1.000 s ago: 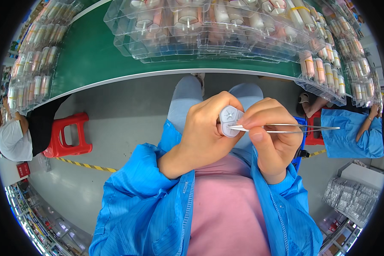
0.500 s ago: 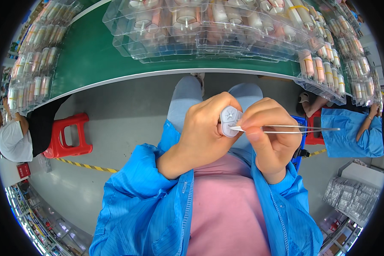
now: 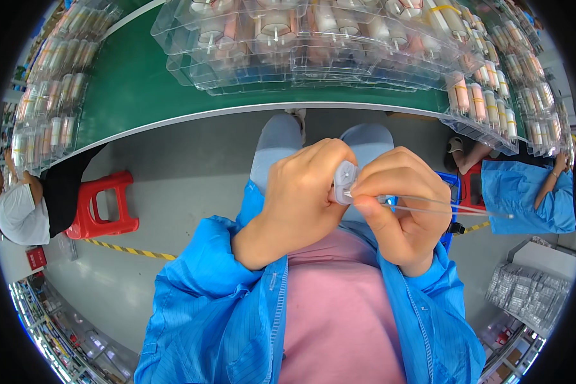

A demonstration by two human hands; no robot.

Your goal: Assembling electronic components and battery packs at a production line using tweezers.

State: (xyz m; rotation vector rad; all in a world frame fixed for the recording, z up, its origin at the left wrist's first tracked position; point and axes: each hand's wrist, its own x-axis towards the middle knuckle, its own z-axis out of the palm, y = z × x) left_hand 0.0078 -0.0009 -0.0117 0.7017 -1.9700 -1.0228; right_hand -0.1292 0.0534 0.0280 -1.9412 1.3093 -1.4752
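The green-topped bench (image 3: 141,83) is running across the far side, its pale near edge curving from far left to right. Between that edge and the person's knees a strip of grey floor (image 3: 185,173) is lying open, widest on the left, where a red stool (image 3: 105,205) is standing beside a seated co-worker in a white cap (image 3: 16,214). A yellow-and-black floor stripe (image 3: 128,249) is crossing just near of the stool. On the right the room is tighter: another co-worker in a blue coat (image 3: 525,192) is sitting close by.

Stacked clear plastic trays (image 3: 313,45) are crowding the far middle of the bench, each holding rows of pale and copper-coloured spools. A narrower column of the same trays (image 3: 51,102) is lying at the left end and more trays (image 3: 493,109) are overhanging the bench edge on the right. Silvery packs (image 3: 528,294) are piled at the near right.

The left hand (image 3: 301,198) is coming up from a blue sleeve, wrist bent, fingers curled together and clamped around a small white spool-like part (image 3: 344,182), held just above the lap at chest height. The right hand (image 3: 403,211) is meeting it from the right, thumb and forefinger pinched shut on thin metal tweezers (image 3: 448,206), whose tips are touching the part while the long shafts are pointing right.
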